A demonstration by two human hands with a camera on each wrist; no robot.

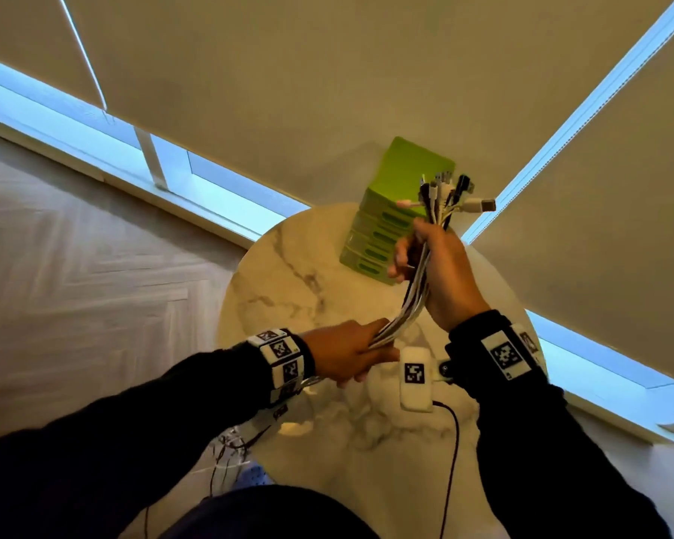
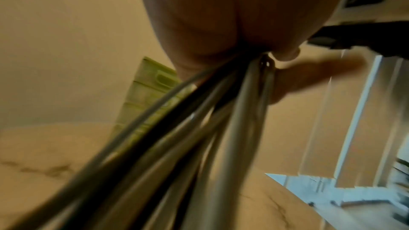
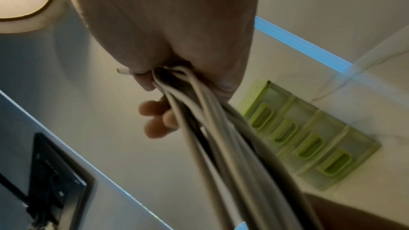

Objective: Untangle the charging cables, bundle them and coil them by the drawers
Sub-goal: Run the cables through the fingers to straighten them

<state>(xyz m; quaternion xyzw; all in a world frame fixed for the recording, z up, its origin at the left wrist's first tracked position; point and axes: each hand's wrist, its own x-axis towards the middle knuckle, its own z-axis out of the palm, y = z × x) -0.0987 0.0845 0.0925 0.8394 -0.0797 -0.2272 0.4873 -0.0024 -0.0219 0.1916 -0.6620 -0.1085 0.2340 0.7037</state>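
Observation:
A bundle of white, grey and black charging cables [image 1: 413, 301] runs between my two hands above a round marble table [image 1: 288, 282]. My right hand [image 1: 432, 266] grips the bundle near its top, with the plug ends [image 1: 448, 196] fanning out above the fist. My left hand [image 1: 351, 354] holds the same bundle lower down, close to the tabletop. Behind the hands stands a green set of small drawers [image 1: 393, 212], also seen as the drawers [image 3: 309, 139] in the right wrist view. The cables [image 2: 177, 137] fill the left wrist view, and the cables [image 3: 221, 137] hang from my fist in the right wrist view.
A white device with a black-and-white marker [image 1: 416, 377] lies on the table by my right wrist, with a dark cord [image 1: 454, 441] trailing toward me. Loose cable tails [image 1: 230, 449] hang off the table's left edge. Window blinds [image 1: 327, 91] close in behind the table.

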